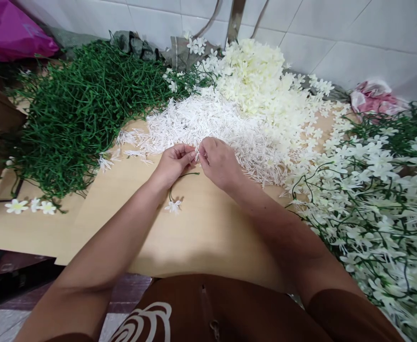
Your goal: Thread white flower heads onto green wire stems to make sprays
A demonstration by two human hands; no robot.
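Note:
My left hand [174,163] and my right hand [218,161] meet over a light wooden board [201,232], fingertips pinched together on a small white plastic piece. A thin green stem [179,183] hangs from my left hand, with a white flower [173,206] at its lower end resting on the board. Just beyond my hands lies a heap of white plastic stamen pieces [208,121]. A pile of cream petals [261,80] sits behind it.
A big tangle of green stems [80,109] fills the left. Finished stems with white flowers [375,199] are heaped at the right. Three loose flowers [30,206] lie at the left edge. White tiled wall behind; pink bags at both far corners.

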